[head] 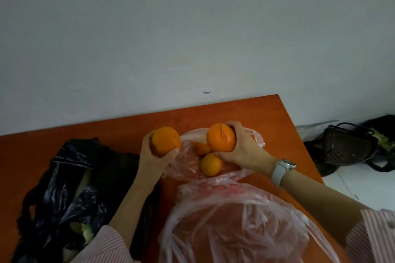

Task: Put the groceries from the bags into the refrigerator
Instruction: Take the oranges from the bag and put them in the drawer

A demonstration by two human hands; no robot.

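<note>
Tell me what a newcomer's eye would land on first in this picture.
The two bright oranges held up over the orange-brown table: one orange gripped in the left hand, another in the right hand. Between the hands, two more oranges lie in an open pink plastic bag. A crumpled black bag sits at the table's left.

Plain grey wall (171, 28), orange wooden table (106, 130), dim light

2 held oranges (166, 140) (221, 137) above 2 more in the pink bag (235, 174)
</note>
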